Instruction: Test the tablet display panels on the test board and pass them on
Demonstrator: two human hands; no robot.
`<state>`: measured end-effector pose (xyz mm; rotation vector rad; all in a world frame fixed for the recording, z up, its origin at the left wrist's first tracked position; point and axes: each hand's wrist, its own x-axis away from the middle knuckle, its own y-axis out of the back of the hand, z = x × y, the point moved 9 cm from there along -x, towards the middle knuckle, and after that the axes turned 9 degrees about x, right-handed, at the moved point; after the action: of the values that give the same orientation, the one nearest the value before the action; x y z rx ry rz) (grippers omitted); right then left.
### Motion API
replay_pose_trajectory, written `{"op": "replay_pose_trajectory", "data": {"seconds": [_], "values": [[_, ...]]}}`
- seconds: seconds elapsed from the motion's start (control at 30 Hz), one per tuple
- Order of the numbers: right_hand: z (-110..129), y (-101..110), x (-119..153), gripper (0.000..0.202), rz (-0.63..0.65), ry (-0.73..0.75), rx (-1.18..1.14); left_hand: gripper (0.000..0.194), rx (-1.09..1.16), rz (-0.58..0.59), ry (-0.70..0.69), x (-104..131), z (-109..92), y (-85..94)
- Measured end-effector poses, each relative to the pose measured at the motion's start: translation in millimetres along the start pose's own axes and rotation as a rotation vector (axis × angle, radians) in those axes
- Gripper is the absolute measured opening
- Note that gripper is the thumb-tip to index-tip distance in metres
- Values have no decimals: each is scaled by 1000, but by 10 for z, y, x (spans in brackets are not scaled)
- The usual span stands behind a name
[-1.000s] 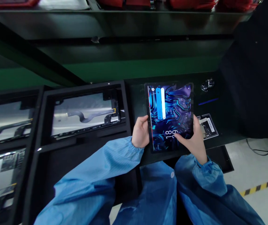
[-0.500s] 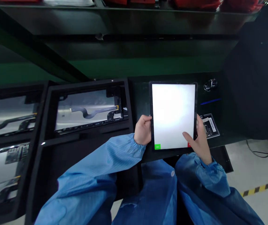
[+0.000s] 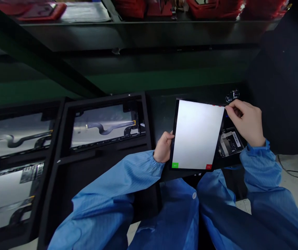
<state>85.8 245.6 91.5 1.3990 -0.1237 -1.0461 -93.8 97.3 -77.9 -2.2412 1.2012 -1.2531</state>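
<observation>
A tablet (image 3: 199, 135) with a lit white screen is tilted slightly, its top leaning right. A green box marks the screen's lower left corner and a red box its lower right; small red marks show along the top edge. My left hand (image 3: 163, 146) grips the tablet's left edge, thumb at the front and the other fingers hidden behind. My right hand (image 3: 246, 119) is at the tablet's upper right corner, thumb and forefinger pinched together there. Whatever lies between those fingertips is too small to make out.
Black trays (image 3: 149, 139) on the left hold screen panels (image 3: 104, 125) with ribbon cables. Right of the tablet lie a flat part with a printed label (image 3: 231, 142) and a small shiny metal item (image 3: 232, 95). A shelf (image 3: 149, 25) with red bundles runs along the top.
My right hand has left the tablet's lower right side and moved up to its upper right corner, fingers pinched. The tablet has tilted clockwise, and its red box is uncovered. My left hand keeps its grip.
</observation>
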Motion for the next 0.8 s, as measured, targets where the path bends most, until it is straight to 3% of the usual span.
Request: {"op": "replay_pose_trajectory", "data": {"seconds": [0.07,0.17,0.3,0.53,0.8], "values": [[263,90,85,25,17,150,-88,20,9,-6,-30,2,-19,23],[690,194,287,16,142,412,-360,24,8,-11,2,39,-3,17],[970,358,489,14,170,607,-525,25,30,-53,9,103,-26,0],[949,378,598,13,177,643,-559,7,151,-72,-18,136,-71,-47],[754,422,633,13,229,639,-652,9,218,-69,-64,63,-31,86]]}}
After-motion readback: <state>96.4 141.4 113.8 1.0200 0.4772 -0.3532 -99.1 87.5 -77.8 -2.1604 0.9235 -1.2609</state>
